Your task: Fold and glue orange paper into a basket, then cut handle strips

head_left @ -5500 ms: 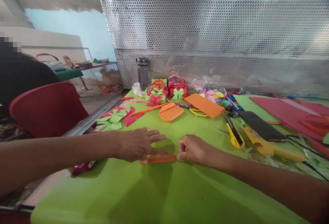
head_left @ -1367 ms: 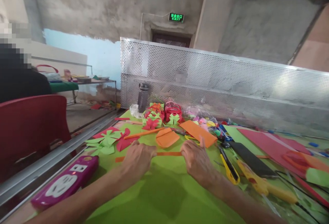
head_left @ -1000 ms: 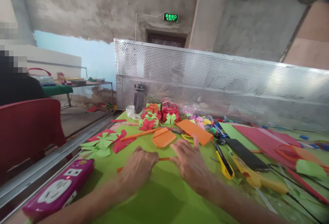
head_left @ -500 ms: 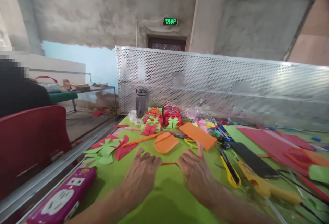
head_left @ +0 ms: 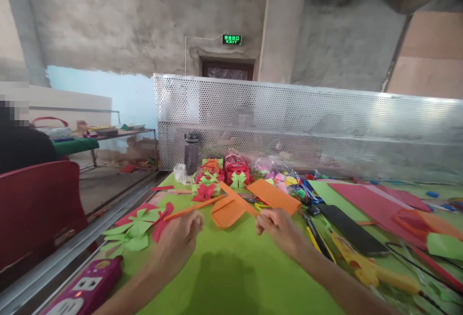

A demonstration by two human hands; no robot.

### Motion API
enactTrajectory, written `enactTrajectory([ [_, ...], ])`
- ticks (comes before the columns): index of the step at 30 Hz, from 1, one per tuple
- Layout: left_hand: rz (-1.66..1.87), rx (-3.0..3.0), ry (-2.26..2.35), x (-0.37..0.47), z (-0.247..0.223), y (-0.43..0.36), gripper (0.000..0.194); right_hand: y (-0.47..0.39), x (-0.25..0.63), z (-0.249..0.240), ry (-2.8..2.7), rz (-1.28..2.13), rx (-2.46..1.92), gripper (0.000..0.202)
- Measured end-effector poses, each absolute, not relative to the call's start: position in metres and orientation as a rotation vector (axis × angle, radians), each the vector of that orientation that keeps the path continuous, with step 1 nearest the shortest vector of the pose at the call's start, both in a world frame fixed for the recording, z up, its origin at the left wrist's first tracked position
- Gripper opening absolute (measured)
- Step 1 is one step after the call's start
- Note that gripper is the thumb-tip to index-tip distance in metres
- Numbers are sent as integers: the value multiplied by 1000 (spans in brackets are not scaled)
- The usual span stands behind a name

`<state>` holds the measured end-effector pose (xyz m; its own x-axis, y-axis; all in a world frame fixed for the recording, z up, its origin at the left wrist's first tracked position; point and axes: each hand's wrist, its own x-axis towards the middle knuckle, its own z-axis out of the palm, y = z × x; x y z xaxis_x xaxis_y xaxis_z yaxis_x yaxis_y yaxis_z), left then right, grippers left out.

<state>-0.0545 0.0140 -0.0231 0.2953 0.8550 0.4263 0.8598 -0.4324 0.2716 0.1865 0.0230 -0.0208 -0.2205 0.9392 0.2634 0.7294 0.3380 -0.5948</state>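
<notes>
My right hand (head_left: 280, 225) pinches one end of a narrow orange paper strip (head_left: 238, 198), lifted off the green table cover (head_left: 231, 276) and slanting up to the left. My left hand (head_left: 177, 240) hovers loosely curled over the table with nothing in it, a little left of the strip. Just beyond both hands lie a folded orange paper piece (head_left: 227, 212) and a second long orange strip (head_left: 191, 206).
Orange sheet (head_left: 277, 195), paper baskets with bows (head_left: 235, 169) and a bottle (head_left: 191, 153) stand further back before a perforated metal panel (head_left: 289, 127). Black phone (head_left: 352, 230), yellow glue gun (head_left: 361, 266) and red sheets (head_left: 376, 199) lie right. Green and red paper flowers (head_left: 135, 223), pink power strip (head_left: 85, 291) and red chair (head_left: 36, 209) are left.
Both hands were pressing the orange strip flat on the table. Now my right hand has lifted it by one end and my left hand has let go and drawn back left.
</notes>
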Motion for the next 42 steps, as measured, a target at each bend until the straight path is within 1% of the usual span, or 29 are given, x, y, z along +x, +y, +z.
enactTrajectory([
  [2, -962, -2682, -1673, -39, -27, 4, 39, 16, 179, -24, -2028, 641, -1388, 37],
  [4, -1551, -3079, -1609, -19, -33, -8, 43, 6, 167, -32, -1982, 862, -1283, 40],
  [6, -1918, -3303, -1516, -3, -39, -18, 48, -6, 155, -40, -1846, 1161, -1109, 37],
  [8, -2174, -3244, -1714, 5, -45, -23, 49, -15, 146, -45, -1771, 1321, -1007, 32],
  [10, -2392, -2979, -2024, 6, -48, -24, 45, -21, 143, -45, -1802, 1322, -1023, 28],
  [12, -2601, -2665, -2212, 0, -49, -22, 42, -23, 143, -43, -1848, 1282, -1083, 26],
  [14, -2749, -2505, -2223, -8, -48, -17, 38, -23, 145, -42, -1872, 1266, -1142, 25],
  [18, -2935, -2471, -2023, -21, -43, -2, 31, -20, 148, -42, -1885, 1290, -1213, 23],
  [20, -3003, -2357, -1995, -25, -41, 4, 30, -18, 148, -43, -1887, 1318, -1225, 21],
  [23, -3015, -2210, -2010, -33, -35, 9, 29, -15, 149, -43, -1880, 1350, -1218, 21],
  [28, -3077, -1959, -1945, -59, -10, 18, 25, -15, 153, -41, -1875, 1409, -1222, 18],
  [30, -3133, -1894, -1923, -62, -4, 20, 27, -15, 153, -40, -1807, 1457, -1174, 19],
  [32, -3153, -1971, -1995, -54, -6, 17, 34, -14, 151, -40, -1709, 1505, -1090, 21],
  [34, -3092, -2179, -2136, -37, -16, 6, 42, -14, 149, -40, -1631, 1552, -1026, 26],
  [35, -3039, -2361, -2136, -27, -22, -1, 42, -14, 147, -41, -1608, 1569, -1013, 28],
  [36, -2879, -2717, -2044, -18, -28, -9, 39, -14, 146, -41, -1595, 1581, -1004, 30],
  [38, -2584, -3074, -2021, -3, -37, -21, 36, -16, 143, -43, -1571, 1617, -975, 28],
  [39, -2506, -3085, -2058, 1, -39, -25, 35, -17, 142, -43, -1572, 1630, -966, 26],
  [40, -2514, -3000, -2113, 2, -40, -26, 33, -18, 142, -43, -1586, 1638, -968, 24],
  [42, -2689, -2753, -2154, -1, -38, -24, 28, -18, 143, -43, -1635, 1642, -994, 20],
])
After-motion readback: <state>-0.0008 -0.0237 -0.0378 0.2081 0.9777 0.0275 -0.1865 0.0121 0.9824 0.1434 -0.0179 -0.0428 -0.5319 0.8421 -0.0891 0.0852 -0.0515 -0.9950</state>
